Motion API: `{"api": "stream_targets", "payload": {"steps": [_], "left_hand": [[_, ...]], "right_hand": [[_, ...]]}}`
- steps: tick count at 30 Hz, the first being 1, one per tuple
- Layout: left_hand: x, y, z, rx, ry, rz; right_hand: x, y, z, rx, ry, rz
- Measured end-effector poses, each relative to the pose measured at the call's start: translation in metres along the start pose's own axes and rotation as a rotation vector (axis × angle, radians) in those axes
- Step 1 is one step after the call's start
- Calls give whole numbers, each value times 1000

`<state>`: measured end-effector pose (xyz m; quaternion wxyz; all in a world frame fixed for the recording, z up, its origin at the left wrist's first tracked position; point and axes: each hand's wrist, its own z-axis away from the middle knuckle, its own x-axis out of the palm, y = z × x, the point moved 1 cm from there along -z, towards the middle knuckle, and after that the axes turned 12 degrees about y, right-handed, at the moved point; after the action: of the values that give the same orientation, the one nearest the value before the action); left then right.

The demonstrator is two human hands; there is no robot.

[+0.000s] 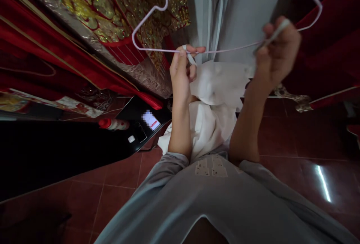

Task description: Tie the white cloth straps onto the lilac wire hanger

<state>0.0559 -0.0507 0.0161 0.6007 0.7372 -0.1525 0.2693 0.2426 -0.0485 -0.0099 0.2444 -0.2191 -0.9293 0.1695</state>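
Note:
A thin lilac clothes hanger [230, 49] spans the upper middle of the view, its top cut off by the frame edge. My left hand [180, 67] is closed at its lower bar, pinching a narrow white strap [191, 59] that loops around the bar. Further right, my right hand [281, 54], a little blurred, grips another white strap [278, 30] beside the bar. White cloth [213, 80], apparently a garment, hangs below and between my hands and drapes down towards my lap. Whether both straps join this cloth is hidden by my hands.
Red and gold sequined garments [112, 15] hang close on the left, dark red cloth [332, 45] on the right. A black table [70, 154] at left bears a phone [151, 120], a red-capped bottle [114, 124] and a small white case [131, 139]. Red tiles [118, 172] cover the floor.

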Motion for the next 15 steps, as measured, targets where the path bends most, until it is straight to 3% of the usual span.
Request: {"api": "stream_targets", "payload": {"steps": [2,4,9,11,15], "left_hand": [[0,3,3,-7,-22,0],[-1,7,7,-12,-43,15],[-9,10,7,-21,-32,-26],[-17,10,3,77,68,-79],[-50,13,-11,254,383,-341]], "right_hand": [[19,-7,11,46,-177,77],[26,-10,18,101,-273,183],[20,-12,17,217,-314,212],[18,-13,15,245,-332,210],[19,-12,16,268,-327,184]]}}
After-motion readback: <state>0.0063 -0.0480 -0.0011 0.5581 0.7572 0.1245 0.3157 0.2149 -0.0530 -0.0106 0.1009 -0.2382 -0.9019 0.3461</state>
